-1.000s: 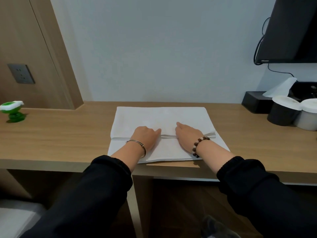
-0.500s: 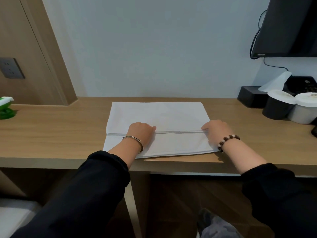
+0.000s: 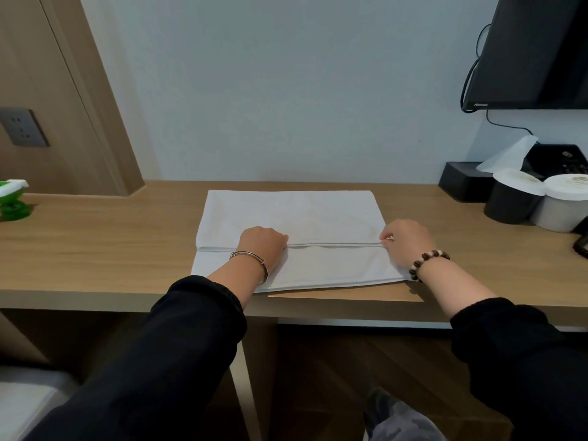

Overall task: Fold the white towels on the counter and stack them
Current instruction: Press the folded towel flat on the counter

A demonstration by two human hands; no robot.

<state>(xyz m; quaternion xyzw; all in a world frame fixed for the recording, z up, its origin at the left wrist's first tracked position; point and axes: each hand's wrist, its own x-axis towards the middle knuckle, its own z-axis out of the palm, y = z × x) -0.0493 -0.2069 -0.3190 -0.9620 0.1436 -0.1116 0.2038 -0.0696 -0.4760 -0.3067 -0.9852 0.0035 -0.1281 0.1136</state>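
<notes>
A white towel (image 3: 292,214) lies flat in the middle of the wooden counter (image 3: 105,249). Its far part is folded toward me, and the fold's edge runs left to right across it. My left hand (image 3: 262,243) rests on that edge left of centre, fingers curled down onto the cloth. My right hand (image 3: 405,240) is at the towel's right end, with thumb and fingers pinched on the end of the folded edge. The towel's near edge lies close to the counter's front edge.
A green and white object (image 3: 12,202) stands at the far left. At the right are a black tissue box (image 3: 467,181), a black cup (image 3: 512,202) and a white cup (image 3: 563,205), both lidded. A screen (image 3: 534,52) hangs above them.
My right hand slid from the towel's middle along the folded edge to its right end, flattening the edge. My left hand stayed put and curled its fingers.
</notes>
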